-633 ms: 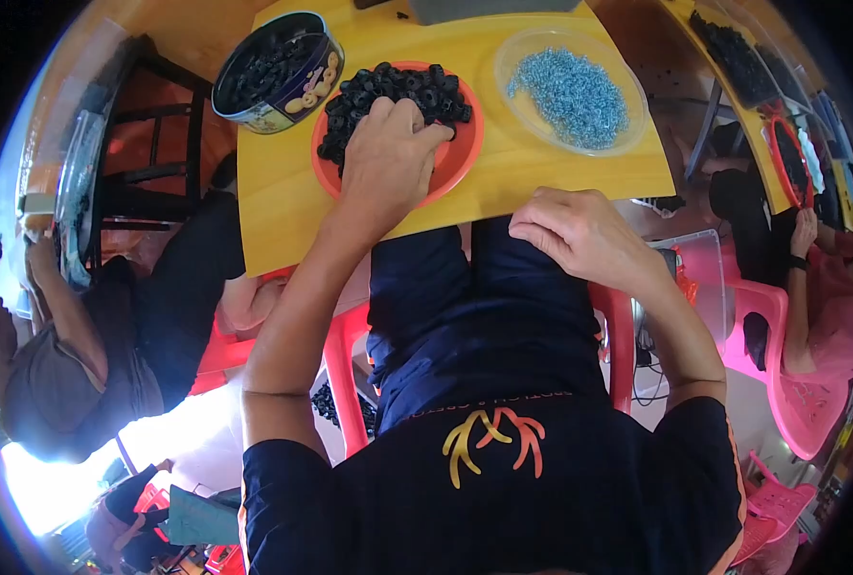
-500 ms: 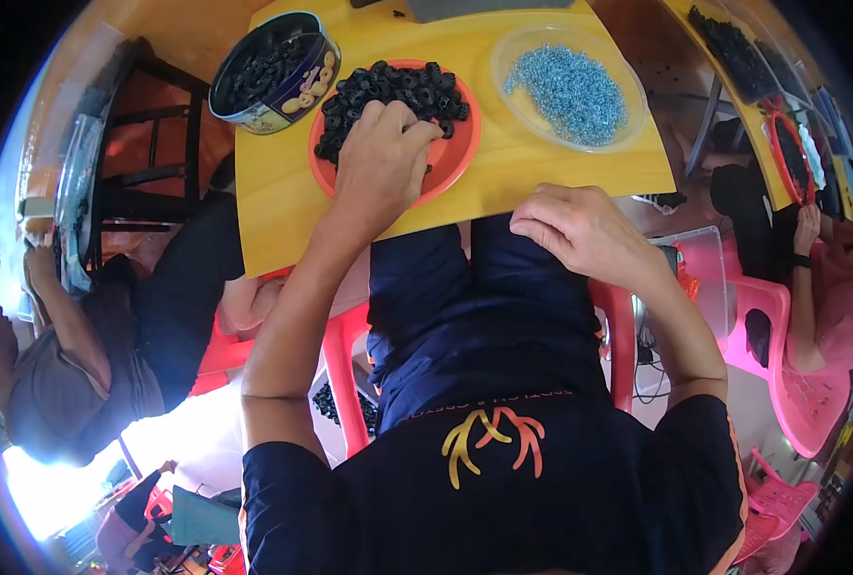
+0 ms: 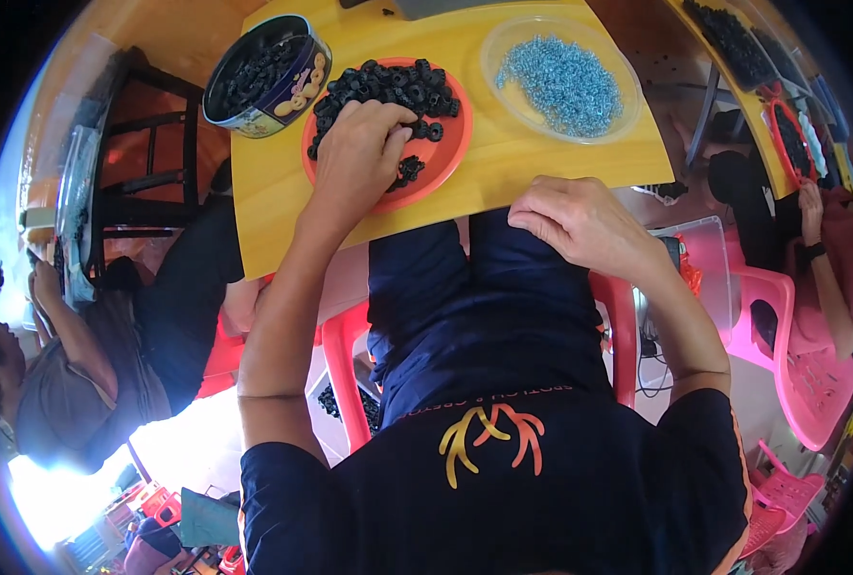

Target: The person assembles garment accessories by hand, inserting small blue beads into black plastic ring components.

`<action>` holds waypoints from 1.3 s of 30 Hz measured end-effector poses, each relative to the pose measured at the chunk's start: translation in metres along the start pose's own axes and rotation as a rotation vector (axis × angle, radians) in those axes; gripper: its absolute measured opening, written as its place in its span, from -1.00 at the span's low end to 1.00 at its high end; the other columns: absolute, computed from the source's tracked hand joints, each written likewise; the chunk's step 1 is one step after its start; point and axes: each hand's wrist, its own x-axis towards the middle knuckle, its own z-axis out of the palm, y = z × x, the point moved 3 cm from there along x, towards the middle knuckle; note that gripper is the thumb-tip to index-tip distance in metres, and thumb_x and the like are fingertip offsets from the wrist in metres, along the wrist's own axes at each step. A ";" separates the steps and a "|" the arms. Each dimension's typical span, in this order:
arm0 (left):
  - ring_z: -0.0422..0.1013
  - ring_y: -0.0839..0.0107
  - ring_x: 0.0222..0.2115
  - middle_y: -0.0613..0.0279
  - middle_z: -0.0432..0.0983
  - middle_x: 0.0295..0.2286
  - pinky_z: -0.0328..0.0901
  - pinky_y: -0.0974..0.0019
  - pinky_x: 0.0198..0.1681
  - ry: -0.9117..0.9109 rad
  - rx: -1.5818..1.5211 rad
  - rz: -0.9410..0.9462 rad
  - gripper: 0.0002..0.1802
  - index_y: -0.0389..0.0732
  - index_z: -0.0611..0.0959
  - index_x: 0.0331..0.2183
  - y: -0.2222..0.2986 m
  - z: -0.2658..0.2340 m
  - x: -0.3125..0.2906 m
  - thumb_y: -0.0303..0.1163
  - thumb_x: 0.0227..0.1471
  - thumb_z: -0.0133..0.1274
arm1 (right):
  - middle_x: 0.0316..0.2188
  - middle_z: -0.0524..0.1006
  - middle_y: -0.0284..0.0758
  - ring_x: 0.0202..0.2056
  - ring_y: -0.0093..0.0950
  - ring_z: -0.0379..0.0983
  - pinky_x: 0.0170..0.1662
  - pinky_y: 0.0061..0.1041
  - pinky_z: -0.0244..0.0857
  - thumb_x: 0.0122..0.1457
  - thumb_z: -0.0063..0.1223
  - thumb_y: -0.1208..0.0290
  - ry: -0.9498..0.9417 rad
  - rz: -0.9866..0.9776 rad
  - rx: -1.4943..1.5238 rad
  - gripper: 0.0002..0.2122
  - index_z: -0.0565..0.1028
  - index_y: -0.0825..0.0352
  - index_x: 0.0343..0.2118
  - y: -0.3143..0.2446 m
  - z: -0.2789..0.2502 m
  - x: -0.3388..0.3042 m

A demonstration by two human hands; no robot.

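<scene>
My left hand (image 3: 354, 153) is over a round orange-red plate (image 3: 453, 153), its fingers bent down among small black ring-like parts (image 3: 412, 88). Thumb and index finger curl toward each other; the other fingertips are hidden, and I cannot make out what they hold. Most black parts lie heaped at the plate's far side, while a few sit apart near my thumb. At the table's near edge my right hand (image 3: 584, 225) is closed, thumb against curled fingers, with anything inside hidden. Beyond it stands a clear round dish (image 3: 627, 117) of pale blue beads (image 3: 565, 86).
A round tin (image 3: 283, 107) with more black parts stands on the yellow table (image 3: 532, 172), left of the plate. A grey tray edge (image 3: 474, 8) shows at the back. People sit on both sides; a pink chair (image 3: 776, 355) is at right.
My left hand has drawn slightly left and toward me, and its index finger has curled in. A small group of black parts now shows beside it. My right hand stays nearly still.
</scene>
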 end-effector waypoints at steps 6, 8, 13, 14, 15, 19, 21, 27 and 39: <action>0.38 0.21 -0.38 0.21 0.46 -0.48 0.29 0.20 -0.32 -0.051 0.126 0.055 -0.84 -0.17 0.64 -0.34 0.014 0.010 0.006 -0.39 -0.07 0.15 | -0.49 0.50 -0.24 -0.43 -0.23 0.46 -0.38 -0.35 0.33 0.13 0.11 0.37 -0.026 0.004 -0.021 -0.85 0.52 0.36 -0.41 -0.001 0.001 0.001; 0.37 0.21 -0.38 0.21 0.45 -0.48 0.30 0.19 -0.32 -0.049 0.176 0.083 -0.83 -0.17 0.63 -0.35 0.019 0.009 0.007 -0.37 -0.08 0.16 | -0.50 0.49 -0.23 -0.44 -0.16 0.45 -0.39 -0.25 0.30 0.16 0.05 0.30 -0.016 0.006 -0.001 -0.82 0.48 0.32 -0.42 0.001 0.000 0.001; 0.39 0.20 -0.35 0.19 0.45 -0.45 0.31 0.18 -0.31 -0.121 0.233 0.053 -0.85 -0.17 0.60 -0.37 0.022 0.007 0.007 -0.39 -0.08 0.15 | -0.47 0.50 -0.22 -0.42 -0.17 0.46 -0.36 -0.33 0.32 0.15 0.07 0.33 0.021 0.002 -0.019 -0.83 0.50 0.35 -0.38 0.009 -0.015 0.001; 0.39 0.20 -0.35 0.19 0.45 -0.45 0.31 0.18 -0.31 -0.119 0.229 0.055 -0.85 -0.17 0.60 -0.37 0.021 0.008 0.008 -0.39 -0.08 0.15 | -0.46 0.51 -0.21 -0.40 -0.19 0.46 -0.36 -0.39 0.33 0.14 0.10 0.37 0.053 -0.007 -0.031 -0.84 0.51 0.38 -0.37 0.013 -0.020 0.001; 0.40 0.19 -0.34 0.18 0.46 -0.45 0.31 0.18 -0.30 -0.099 0.224 0.068 -0.87 -0.18 0.60 -0.38 0.020 0.010 0.009 -0.41 -0.07 0.14 | -0.46 0.51 -0.22 -0.41 -0.26 0.46 -0.35 -0.43 0.32 0.16 0.08 0.37 0.095 -0.013 -0.050 -0.83 0.52 0.39 -0.33 0.022 -0.027 0.001; 0.42 0.14 -0.33 0.15 0.49 -0.41 0.32 0.15 -0.28 -0.020 0.152 0.078 -0.88 -0.21 0.60 -0.37 0.011 0.007 0.007 -0.49 -0.06 0.08 | -0.43 0.51 -0.16 -0.42 -0.23 0.45 -0.32 -0.36 0.31 0.18 0.04 0.31 0.214 0.283 -0.029 -0.80 0.51 0.35 -0.26 0.043 -0.060 0.016; 0.44 0.17 -0.36 0.05 0.48 -0.44 0.34 0.22 -0.25 -0.019 -0.046 -0.035 -0.82 -0.26 0.62 -0.33 0.007 0.001 0.007 -0.55 -0.08 0.05 | -0.44 0.53 -0.14 -0.43 -0.23 0.47 -0.31 -0.35 0.31 0.14 0.06 0.36 0.253 0.362 -0.097 -0.81 0.53 0.33 -0.25 0.047 -0.072 0.023; 0.35 0.62 -0.45 0.39 0.45 -0.40 0.28 0.52 -0.32 -0.083 -0.891 -0.497 -0.78 -0.30 0.61 -0.17 0.001 -0.014 -0.003 -0.54 0.12 -0.01 | -0.41 0.53 -0.22 -0.37 -0.26 0.46 -0.26 -0.39 0.31 0.06 0.10 0.46 0.097 0.131 -0.335 -0.87 0.55 0.35 -0.33 0.061 -0.083 0.040; 0.39 0.60 -0.45 0.33 0.48 -0.48 0.27 0.52 -0.37 -0.207 -1.190 -0.643 -0.77 -0.28 0.60 -0.17 0.024 -0.013 -0.029 -0.53 0.10 -0.02 | -0.44 0.48 -0.23 -0.34 -0.22 0.48 -0.27 -0.28 0.30 0.01 0.12 0.45 -0.281 0.101 -0.538 -0.91 0.57 0.32 -0.42 0.071 -0.058 0.066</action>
